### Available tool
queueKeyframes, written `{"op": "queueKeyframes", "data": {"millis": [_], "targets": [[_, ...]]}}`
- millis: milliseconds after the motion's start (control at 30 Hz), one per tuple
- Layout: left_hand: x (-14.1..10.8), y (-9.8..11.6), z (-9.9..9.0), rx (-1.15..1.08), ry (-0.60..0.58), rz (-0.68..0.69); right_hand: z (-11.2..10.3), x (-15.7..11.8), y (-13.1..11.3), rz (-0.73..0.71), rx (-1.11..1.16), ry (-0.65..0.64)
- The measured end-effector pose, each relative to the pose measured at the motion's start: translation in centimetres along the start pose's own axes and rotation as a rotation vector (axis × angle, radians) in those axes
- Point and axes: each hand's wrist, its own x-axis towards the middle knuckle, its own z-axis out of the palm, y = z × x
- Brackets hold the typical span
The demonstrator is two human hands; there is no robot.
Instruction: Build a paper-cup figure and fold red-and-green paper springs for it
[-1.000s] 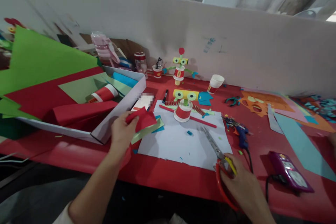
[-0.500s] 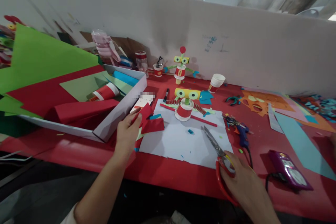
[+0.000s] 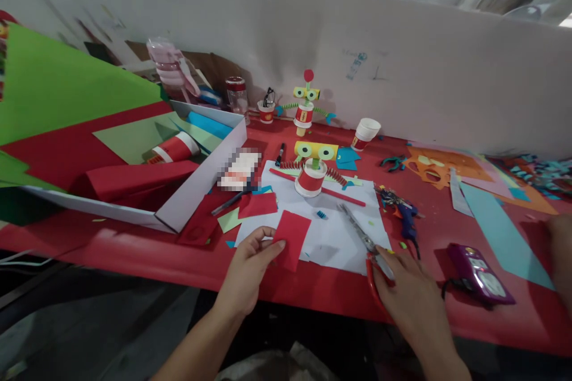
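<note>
My left hand (image 3: 250, 265) pinches a small red paper rectangle (image 3: 293, 240) over the front edge of a white sheet (image 3: 344, 256). Beneath my right hand (image 3: 406, 280) are the red handles of a pair of scissors (image 3: 357, 227), which it grips. The blades point away from me over the sheet. At the back of that sheet stands a paper-cup robot (image 3: 311, 178) with yellow roll eyes and coiled paper arms. A thin red strip (image 3: 344, 197) lies beside it. Another red paper piece (image 3: 258, 205) rests on the sheet's left part.
A white box (image 3: 201, 172) of coloured paper stands left. Toward the back are a second cup robot (image 3: 304, 114) and stacked paper cups (image 3: 365, 133). A glue gun (image 3: 407, 220) and a purple device (image 3: 480, 277) lie right. Another person's hand (image 3: 560, 250) shows at the right edge.
My left hand has moved right and toward me from the pile of paper pieces, bringing a red paper rectangle. My right hand stays at the scissors. The view has shifted slightly.
</note>
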Motion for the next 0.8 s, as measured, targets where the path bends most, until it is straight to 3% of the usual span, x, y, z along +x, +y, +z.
{"op": "queueKeyframes", "data": {"millis": [133,233,333,400,467,533,667,733,800], "targets": [[0.1,-0.7,0.3,-0.11,-0.04,-0.065,-0.4,-0.1,-0.9,0.04,0.032,0.079],[0.2,-0.7,0.5,-0.1,-0.054,-0.079,-1.1,-0.6,-3.0,0.013,0.232,0.201],[0.5,0.2,-0.1,0.027,-0.021,0.001,-1.5,-0.8,-6.3,-0.12,0.589,0.07],[1.0,1.2,-1.4,0.123,0.133,0.12,-1.4,0.1,-8.9,-0.218,0.744,-0.059],[1.5,2.1,-3.3,0.257,0.345,0.274,-0.8,2.0,-11.7,-0.306,0.798,-0.118],[1.9,2.9,-5.4,0.508,0.457,0.422,0.1,4.9,-14.6,-0.405,0.758,-0.138],[2.1,3.7,-7.8,0.785,0.542,0.563,1.7,11.0,-19.8,-0.477,0.563,-0.16],[1.8,3.6,-8.2,0.82,0.552,0.576,2.3,13.1,-21.7,-0.47,0.524,-0.189],[1.4,3.0,-8.9,0.782,0.634,0.677,2.8,14.5,-22.9,-0.466,0.505,-0.235]]}}
